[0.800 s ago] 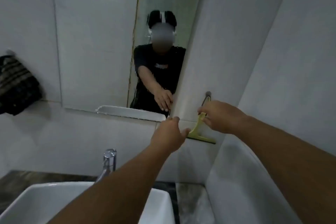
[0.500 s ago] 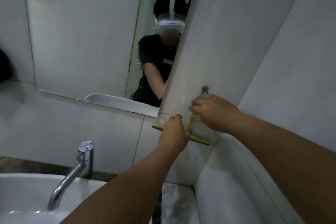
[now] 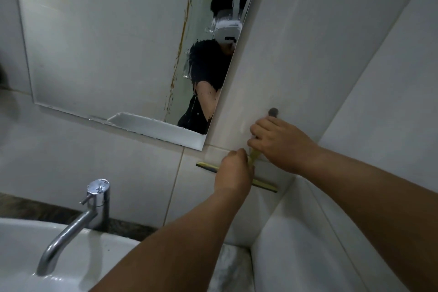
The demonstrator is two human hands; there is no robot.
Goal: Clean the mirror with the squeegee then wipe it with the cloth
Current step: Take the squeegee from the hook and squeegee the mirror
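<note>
My right hand [image 3: 282, 147] curls round the handle of the yellow plastic squeegee [image 3: 254, 168], just under a dark round wall hook [image 3: 273, 112], and my left hand [image 3: 234, 168] grips the same tool lower down, at the blade bar. The squeegee lies against the white tiled wall [image 3: 308, 54], just below the lower right corner of the rectangular frameless mirror [image 3: 106, 42]. Down left stand a chrome tap [image 3: 94, 199] and a white ceramic basin [image 3: 35, 256].

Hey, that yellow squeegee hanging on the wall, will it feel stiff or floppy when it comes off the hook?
The squeegee probably feels stiff: its blade runs straight, unsagging. Likely light, since it looks to hang from one small wall hook. The right hand grips its thin handle, the left hand is at the blade; it may swing.
</note>
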